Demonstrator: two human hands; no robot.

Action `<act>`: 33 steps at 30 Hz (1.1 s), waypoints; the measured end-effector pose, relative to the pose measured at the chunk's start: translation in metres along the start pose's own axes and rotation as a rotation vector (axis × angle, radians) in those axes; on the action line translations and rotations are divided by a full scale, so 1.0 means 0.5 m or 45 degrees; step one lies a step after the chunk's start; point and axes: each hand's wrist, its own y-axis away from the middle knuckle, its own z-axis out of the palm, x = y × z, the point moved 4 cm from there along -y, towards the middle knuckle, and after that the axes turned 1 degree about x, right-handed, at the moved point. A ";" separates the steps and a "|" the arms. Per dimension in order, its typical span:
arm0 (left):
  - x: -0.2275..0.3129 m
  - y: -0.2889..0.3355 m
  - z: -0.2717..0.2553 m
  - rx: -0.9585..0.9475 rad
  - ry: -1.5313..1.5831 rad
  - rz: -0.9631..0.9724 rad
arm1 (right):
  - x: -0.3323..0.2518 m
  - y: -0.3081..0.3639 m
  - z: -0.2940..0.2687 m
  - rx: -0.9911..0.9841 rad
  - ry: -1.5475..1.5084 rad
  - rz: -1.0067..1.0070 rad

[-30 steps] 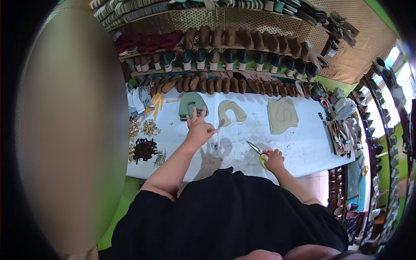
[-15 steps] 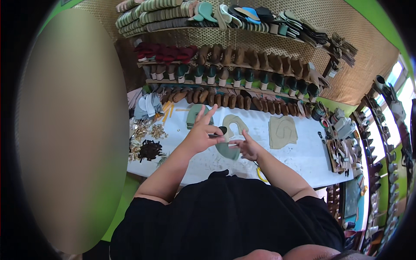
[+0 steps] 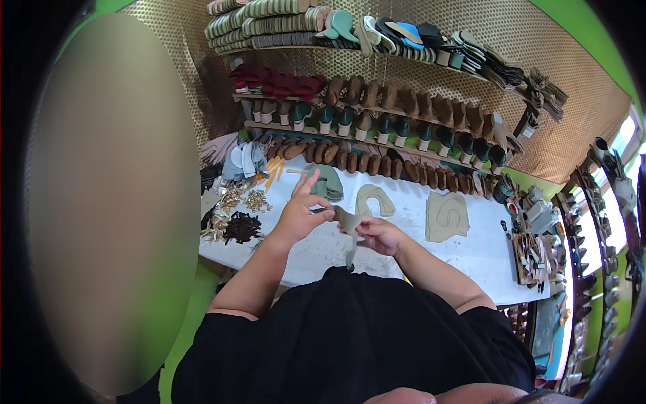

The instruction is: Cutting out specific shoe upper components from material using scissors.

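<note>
Between my hands, above the near part of the white table, a thin grey-green shoe upper piece (image 3: 348, 221) is held partly edge-on, one end hanging toward me. My left hand (image 3: 300, 214) pinches its left edge between thumb and forefinger, the other fingers raised. Something dark shows at that pinch, too small to name. My right hand (image 3: 382, 237) has its fingers closed on the piece's right side. Beyond my hands lie a stack of green upper pieces (image 3: 326, 183) and a curved beige piece (image 3: 375, 200). To the right is a beige stack (image 3: 437, 227) with a curved piece on top.
At the left are brass-coloured bits (image 3: 258, 200), a dark brown pile (image 3: 242, 229) and yellow strips (image 3: 274, 172). Shoe lasts (image 3: 363, 163) line the table's back, below shelves of heeled shoes (image 3: 383, 128). A tool rack (image 3: 531, 259) stands at the right edge.
The upper piece has turned from lying flatter to nearly edge-on. My right hand's spread fingers have closed on it. The whole view has shifted slightly.
</note>
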 end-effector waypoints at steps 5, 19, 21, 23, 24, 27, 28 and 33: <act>-0.050 0.020 -0.019 0.158 -0.114 -0.135 | -0.118 0.042 0.040 0.500 0.694 -0.319; -0.019 -0.041 0.046 -0.159 0.781 -0.208 | -0.187 0.028 0.110 0.445 1.597 -0.380; 0.014 -0.053 0.022 -0.002 0.540 0.045 | -0.187 0.039 0.133 0.399 1.736 -0.352; 0.064 -0.068 0.000 -0.201 0.121 0.082 | -0.192 0.056 0.152 0.380 1.775 -0.340; 0.074 -0.071 -0.002 -0.376 -0.305 0.113 | -0.194 0.060 0.163 0.390 1.857 -0.423; 0.047 -0.084 -0.007 -0.487 -0.217 0.107 | -0.206 0.066 0.181 0.363 1.847 -0.389; 0.037 -0.085 -0.007 -0.539 -0.107 0.112 | -0.205 0.067 0.182 0.325 1.754 -0.272; 0.005 -0.093 -0.036 -0.299 0.115 -0.038 | -0.192 0.100 0.145 0.542 1.511 -0.168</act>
